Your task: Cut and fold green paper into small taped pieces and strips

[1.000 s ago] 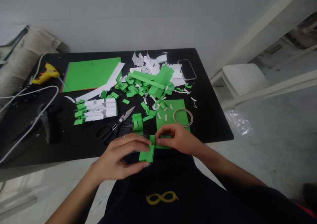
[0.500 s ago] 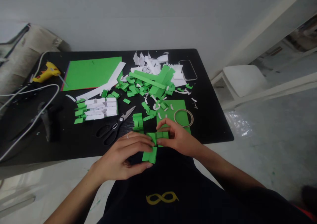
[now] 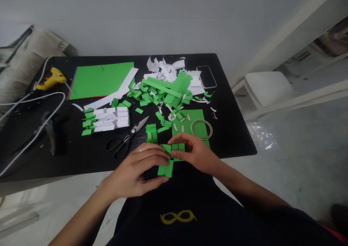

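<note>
Nearest, at the table's front edge, the person's left hand (image 3: 136, 173) and right hand (image 3: 194, 153) meet over one folded green paper piece (image 3: 166, 166). Both hands pinch it, the left from below with thumb and fingers closed on its lower flap, the right with fingertips pressed on its upper right part. The fingers cover most of the piece, so its exact shape is hard to make out.

Just beyond lie one pair of scissors (image 3: 125, 140), blades apart, one small slotted green piece (image 3: 151, 133), one green square sheet (image 3: 190, 124) and one ring of tape (image 3: 201, 129) resting on that sheet. To the left sits a stack of white and green strips (image 3: 107, 120).

Farther back a heap of green and white offcuts (image 3: 165, 88) is too tangled to count. Behind it lie one large green sheet (image 3: 100, 80), one phone (image 3: 206, 76) and one yellow glue gun (image 3: 51, 78), its cable cut off at the left edge of the black table (image 3: 233, 130).
</note>
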{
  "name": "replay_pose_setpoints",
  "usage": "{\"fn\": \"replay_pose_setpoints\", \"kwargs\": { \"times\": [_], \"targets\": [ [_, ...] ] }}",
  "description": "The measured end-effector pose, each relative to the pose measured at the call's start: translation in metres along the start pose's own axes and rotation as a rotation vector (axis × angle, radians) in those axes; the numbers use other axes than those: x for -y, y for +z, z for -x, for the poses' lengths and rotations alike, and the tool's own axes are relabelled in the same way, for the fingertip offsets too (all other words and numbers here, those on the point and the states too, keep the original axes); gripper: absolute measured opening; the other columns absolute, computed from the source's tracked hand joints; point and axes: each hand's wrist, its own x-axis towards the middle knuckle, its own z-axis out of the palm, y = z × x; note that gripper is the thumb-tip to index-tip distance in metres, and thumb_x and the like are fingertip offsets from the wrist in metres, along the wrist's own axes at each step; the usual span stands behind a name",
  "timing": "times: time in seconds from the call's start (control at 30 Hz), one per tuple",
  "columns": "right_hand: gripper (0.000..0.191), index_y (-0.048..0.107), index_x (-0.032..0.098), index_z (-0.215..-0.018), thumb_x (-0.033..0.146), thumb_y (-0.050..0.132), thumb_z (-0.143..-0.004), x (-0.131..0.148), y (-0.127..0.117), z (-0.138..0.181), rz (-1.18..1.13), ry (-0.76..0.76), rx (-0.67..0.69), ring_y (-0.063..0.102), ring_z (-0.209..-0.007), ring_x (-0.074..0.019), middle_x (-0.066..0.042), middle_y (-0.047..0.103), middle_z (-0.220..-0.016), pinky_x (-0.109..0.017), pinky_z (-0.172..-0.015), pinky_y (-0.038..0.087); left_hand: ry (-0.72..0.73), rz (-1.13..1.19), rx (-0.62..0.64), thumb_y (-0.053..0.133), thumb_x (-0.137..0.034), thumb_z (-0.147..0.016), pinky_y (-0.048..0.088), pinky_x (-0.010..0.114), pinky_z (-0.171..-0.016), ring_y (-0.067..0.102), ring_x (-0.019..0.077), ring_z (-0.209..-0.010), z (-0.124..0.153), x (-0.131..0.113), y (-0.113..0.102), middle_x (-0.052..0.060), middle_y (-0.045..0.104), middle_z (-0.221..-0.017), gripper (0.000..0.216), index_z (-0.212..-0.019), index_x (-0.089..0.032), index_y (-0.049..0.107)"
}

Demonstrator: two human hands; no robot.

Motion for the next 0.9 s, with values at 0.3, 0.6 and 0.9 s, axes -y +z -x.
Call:
{"fn": "replay_pose_setpoints", "kwargs": {
  "times": [0.3, 0.6, 0.9],
  "targets": [
    [0.022, 0.069, 0.023, -0.097, 0.022, 0.080, -0.079, -0.0024, 0.0060, 0.0003, -0.013, 0.061, -0.083, 0.064, -0.070, -0.0152, 0.001, 0.070, -0.081, -0.028, -0.063, 0.050, -0.017, -0.073, -0.124, 0.082, -0.020, -0.092, 0.059, 0.041, -0.100, 0.074, 0.0244, -0.113, 0.0044, 0.0029, 0.0045, 0.010, 0.079, -0.118, 0.030, -0.119, -0.019, 0.070],
    [0.020, 0.070, 0.022, -0.094, 0.020, 0.080, -0.076, 0.0033, 0.0091, 0.0014, -0.039, 0.027, -0.075, 0.072, -0.082, -0.0190, -0.001, 0.075, -0.088, -0.032, -0.075, 0.056, -0.004, -0.245, -0.130, 0.079, -0.021, -0.094, 0.062, 0.042, -0.100, 0.076, 0.0259, -0.115, 0.0041, 0.0041, 0.0082, 0.010, 0.080, -0.121, 0.029, -0.122, -0.020, 0.068],
    [0.020, 0.071, 0.021, -0.094, 0.018, 0.078, -0.076, 0.0070, 0.0086, 0.0025, -0.035, 0.028, -0.082, 0.071, -0.079, -0.0171, 0.000, 0.075, -0.086, -0.031, -0.073, 0.056, 0.021, -0.302, -0.115, 0.078, -0.020, -0.095, 0.062, 0.041, -0.102, 0.076, 0.0258, -0.118, 0.0073, 0.0077, 0.0093, 0.011, 0.079, -0.125, 0.031, -0.124, -0.018, 0.068]
  ]
}}
